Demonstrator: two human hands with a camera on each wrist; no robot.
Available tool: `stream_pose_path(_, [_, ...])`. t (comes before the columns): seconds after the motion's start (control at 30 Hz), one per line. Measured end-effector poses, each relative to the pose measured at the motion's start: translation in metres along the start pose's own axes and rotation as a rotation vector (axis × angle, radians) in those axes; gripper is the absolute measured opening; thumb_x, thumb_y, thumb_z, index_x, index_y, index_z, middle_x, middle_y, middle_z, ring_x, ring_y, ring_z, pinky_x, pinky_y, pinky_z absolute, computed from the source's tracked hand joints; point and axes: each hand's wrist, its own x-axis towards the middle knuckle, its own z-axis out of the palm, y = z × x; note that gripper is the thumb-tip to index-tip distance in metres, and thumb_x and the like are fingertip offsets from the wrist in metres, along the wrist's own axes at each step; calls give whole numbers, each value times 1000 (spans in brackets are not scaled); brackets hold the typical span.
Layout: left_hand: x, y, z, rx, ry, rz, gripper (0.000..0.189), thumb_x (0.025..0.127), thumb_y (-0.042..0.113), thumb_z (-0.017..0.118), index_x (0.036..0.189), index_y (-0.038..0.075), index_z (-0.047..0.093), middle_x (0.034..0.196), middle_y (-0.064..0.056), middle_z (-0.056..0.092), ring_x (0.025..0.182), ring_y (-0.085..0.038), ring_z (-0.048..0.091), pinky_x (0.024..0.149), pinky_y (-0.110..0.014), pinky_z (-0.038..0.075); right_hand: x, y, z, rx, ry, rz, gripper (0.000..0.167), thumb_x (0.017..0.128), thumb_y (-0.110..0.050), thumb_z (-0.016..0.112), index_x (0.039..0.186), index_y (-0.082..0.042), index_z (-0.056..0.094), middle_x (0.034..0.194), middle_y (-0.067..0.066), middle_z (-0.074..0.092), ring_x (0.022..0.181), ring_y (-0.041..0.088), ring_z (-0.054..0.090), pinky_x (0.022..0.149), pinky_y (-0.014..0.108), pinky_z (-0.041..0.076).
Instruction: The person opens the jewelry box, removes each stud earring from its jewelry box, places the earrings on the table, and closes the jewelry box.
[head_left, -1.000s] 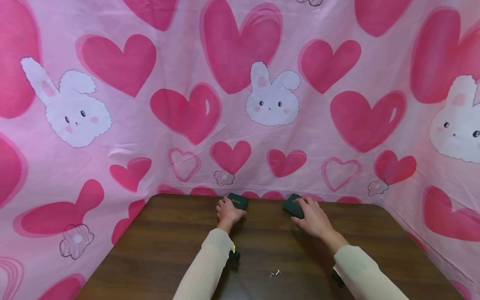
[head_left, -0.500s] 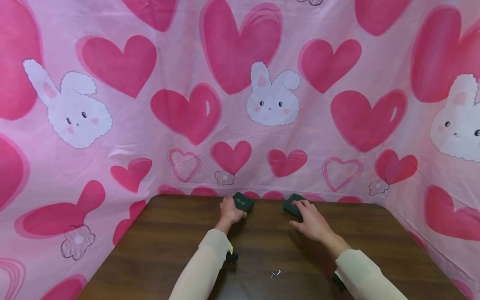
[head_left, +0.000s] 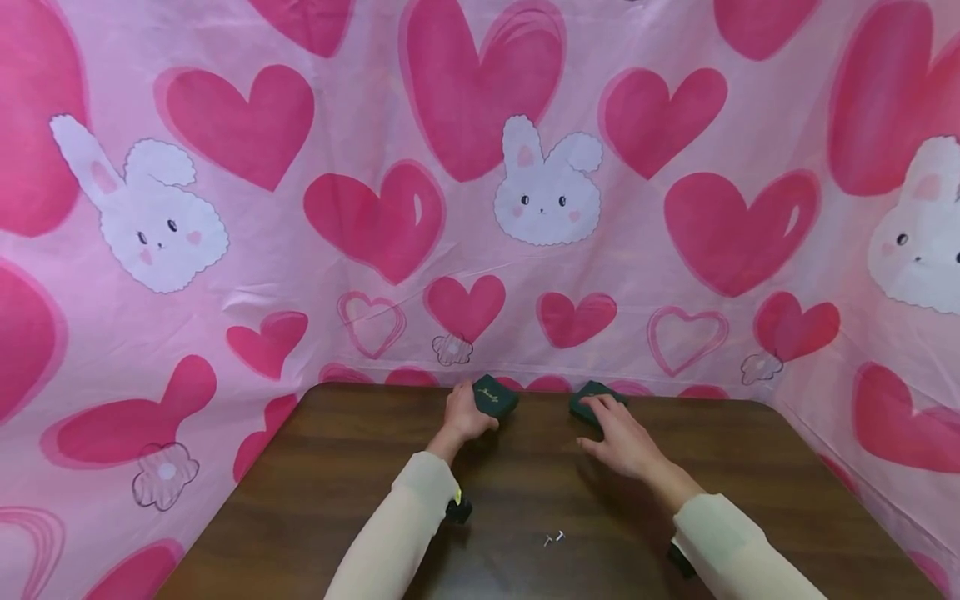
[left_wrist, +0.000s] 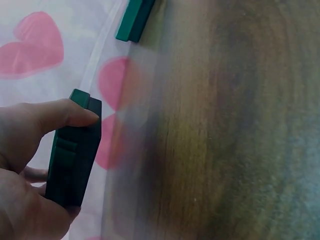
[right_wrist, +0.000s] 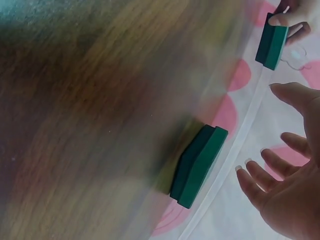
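Since the earlier frame, the left box (head_left: 497, 398) has shifted toward the right box (right_wrist: 200, 167) and turned slightly, along with the left hand (head_left: 462, 414). I observe the left hand grasping the left box, with the thumb at one end and the fingers at the opposite end. I cannot tell whether this box touches the tabletop (head_left: 337, 467). The right hand (head_left: 624, 440) is released: in the right wrist view, I see its fingers spread and apart from the right box. Both boxes are dark green and are located at the far edge of the tabletop, near the pink cloth (head_left: 465, 217), with a gap between them. Two small metal pieces (head_left: 560, 536) lie nearer to my viewpoint, between the forearms.
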Motion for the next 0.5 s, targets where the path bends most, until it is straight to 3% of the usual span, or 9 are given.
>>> stream_pose_path(0.2, [-9, 2, -7, -14, -34, 33, 85, 67, 10, 93, 137, -4, 46, 126, -22, 54, 117, -40, 52, 106, -55, 44, -4, -10, 4, 12, -28, -24, 69, 86, -26, 83, 143, -5, 52, 141, 20, 51, 132, 41, 50, 100, 64, 45])
stream_pose_path(0.5, [-21, 7, -7, -24, -151, 104, 93, 70, 12, 91, 146, -5, 42, 134, -23, 53, 120, -39, 50, 109, -56, 41, -10, -27, 12, 49, -78, -43, 71, 86, -24, 83, 145, -3, 50, 139, 16, 53, 128, 35, 55, 103, 58, 46])
